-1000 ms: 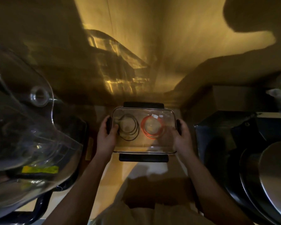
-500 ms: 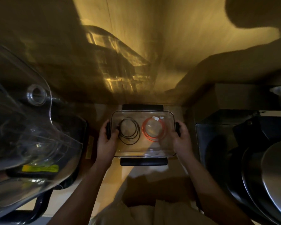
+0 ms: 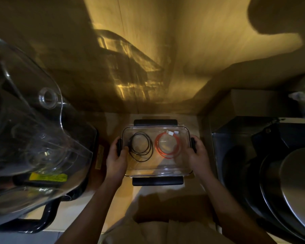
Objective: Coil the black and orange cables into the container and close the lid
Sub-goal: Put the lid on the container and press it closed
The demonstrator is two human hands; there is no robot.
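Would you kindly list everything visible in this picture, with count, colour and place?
container: one, clear, centre of the counter, its lid on
latch flaps: four, black, one on each side of the lid
black cable: one, coiled, left half of the container
orange cable: one, coiled, white plug ends, right half
blender jug: one, clear, near left
yellow label: one, beneath the jug
box: one, brown, far right
pans: stacked, dark and steel, near right; number unclear
left hand: at the left side flap
right hand: at the right side flap
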